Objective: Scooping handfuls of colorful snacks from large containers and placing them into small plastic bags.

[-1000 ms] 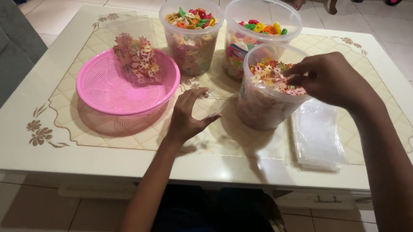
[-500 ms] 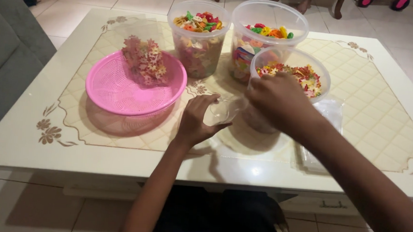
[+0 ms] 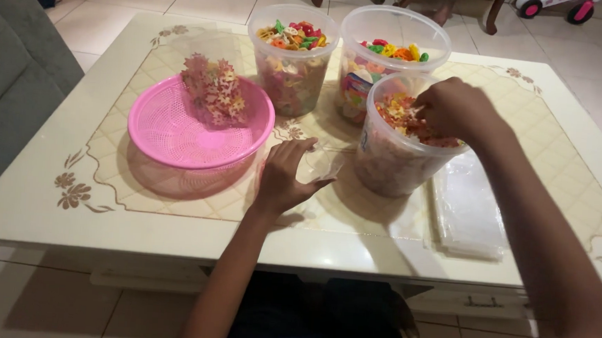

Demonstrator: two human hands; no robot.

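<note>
My right hand point(image 3: 454, 109) reaches into the nearest clear plastic tub point(image 3: 393, 157), fingers curled among the colourful crackers inside; whether it grips any is hidden. My left hand point(image 3: 285, 175) lies on the table with fingers spread, pressing on a small clear plastic bag point(image 3: 322, 165) beside that tub. Two more clear tubs of colourful crackers stand behind, one at the middle point(image 3: 292, 67) and one to its right point(image 3: 381, 52). A pink mesh basket point(image 3: 178, 130) sits to the left, with a filled clear bag of pink crackers point(image 3: 215, 91) in it.
A stack of flat clear plastic bags point(image 3: 467, 210) lies on the cream table point(image 3: 51, 154) right of the near tub. A grey sofa point(image 3: 7, 81) stands at the left. Chair legs point(image 3: 495, 14) stand on the tiled floor beyond the table.
My right hand dropped from the near tub's rim toward the small bag, then rose back into the tub. My left hand stayed on the table by the bag.
</note>
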